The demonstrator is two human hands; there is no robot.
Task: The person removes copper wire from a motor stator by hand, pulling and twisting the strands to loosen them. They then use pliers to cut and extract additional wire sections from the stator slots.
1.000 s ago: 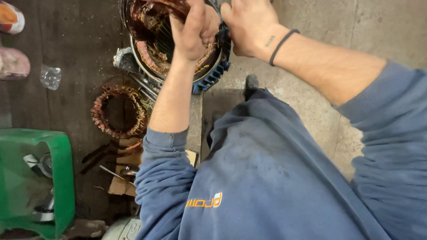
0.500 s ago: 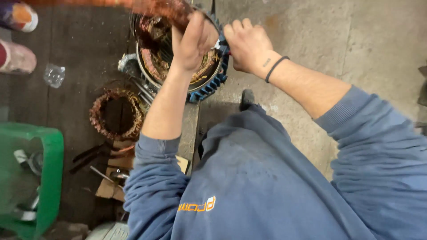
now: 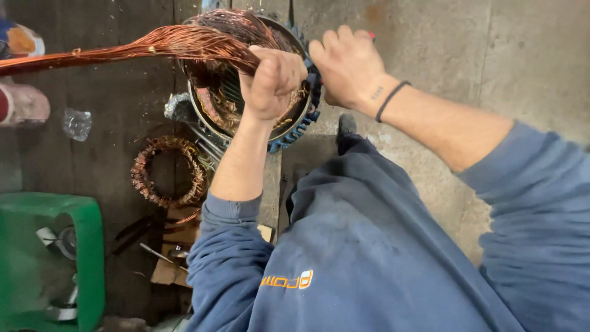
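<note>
Our left hand (image 3: 272,80) is clenched on a thick bundle of copper wire (image 3: 153,44) fanning out to its left from the blue-finned motor stator (image 3: 295,117) beneath it. Our right hand (image 3: 346,64), closed on the stator's rim just beside, braces it. We judge a steady, straight pull with firm bracing works best here.

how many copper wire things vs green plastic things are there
copper wire things: 2 (long copper wire bundle gripped by left hand; loose copper winding ring on the dark floor)
green plastic things: 1 (green plastic stool)
total: 3
</note>
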